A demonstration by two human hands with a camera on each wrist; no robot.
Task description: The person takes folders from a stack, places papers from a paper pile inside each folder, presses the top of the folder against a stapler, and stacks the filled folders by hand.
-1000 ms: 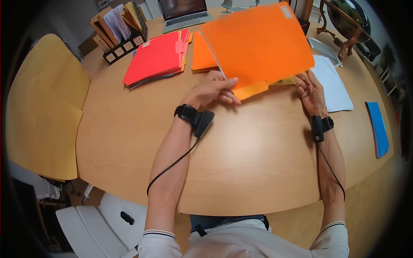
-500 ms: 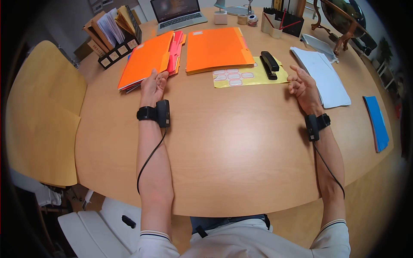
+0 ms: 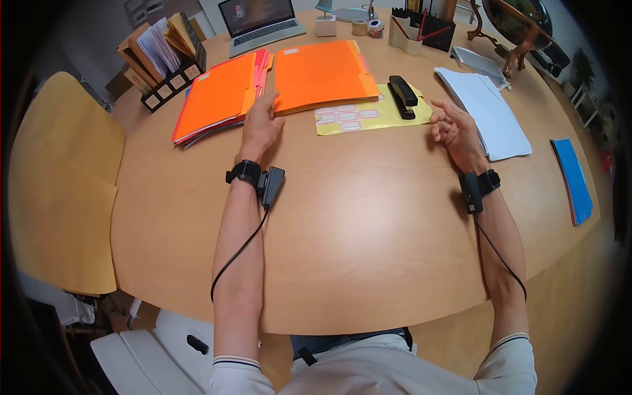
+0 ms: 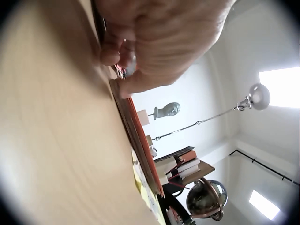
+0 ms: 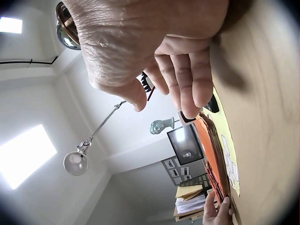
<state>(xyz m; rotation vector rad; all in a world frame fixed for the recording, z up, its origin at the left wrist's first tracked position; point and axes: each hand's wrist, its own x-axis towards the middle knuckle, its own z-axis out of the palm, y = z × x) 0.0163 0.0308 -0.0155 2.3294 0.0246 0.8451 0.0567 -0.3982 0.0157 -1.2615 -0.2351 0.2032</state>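
Observation:
My left hand (image 3: 262,130) is at the gap between two orange-topped folder piles. Its thumb touches the near left corner of the right pile (image 3: 324,74), and its fingers lie by the right edge of the left pile (image 3: 219,94). In the left wrist view the thumb meets the end of the folder pile (image 4: 136,136). My right hand (image 3: 459,135) holds nothing; its fingers are loosely bent beside a yellow sheet with labels (image 3: 368,118) and white papers (image 3: 490,118). A black stapler (image 3: 403,97) lies on the yellow sheet.
A laptop (image 3: 263,29) and a file rack (image 3: 172,85) stand at the back left. Behind the stapler is a pen holder (image 3: 405,36). A tray (image 3: 480,66) and a globe (image 3: 520,23) stand at the back right, blue folders (image 3: 571,181) at the right edge.
The raised orange folder went left onto the red pile and was let go. My left hand then moved right to the gap between the piles. My right hand has barely moved.

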